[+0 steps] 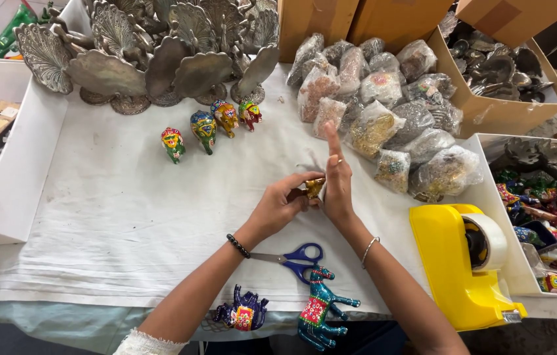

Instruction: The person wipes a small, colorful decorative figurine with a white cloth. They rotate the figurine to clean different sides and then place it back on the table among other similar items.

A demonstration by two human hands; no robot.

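Here, small gold figurine [314, 188] upright between both hands, long axis vertical.

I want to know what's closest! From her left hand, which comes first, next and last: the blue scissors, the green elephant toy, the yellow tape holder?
From the left hand:
1. Blue scissors, just below it, by the wrist.
2. Green elephant toy, up and to the left on the cloth.
3. Yellow tape holder, far to the right, past the right hand.

Clear plastic bags [383, 105] heaped beside brown cardboard boxes [495, 98] at table's rear.
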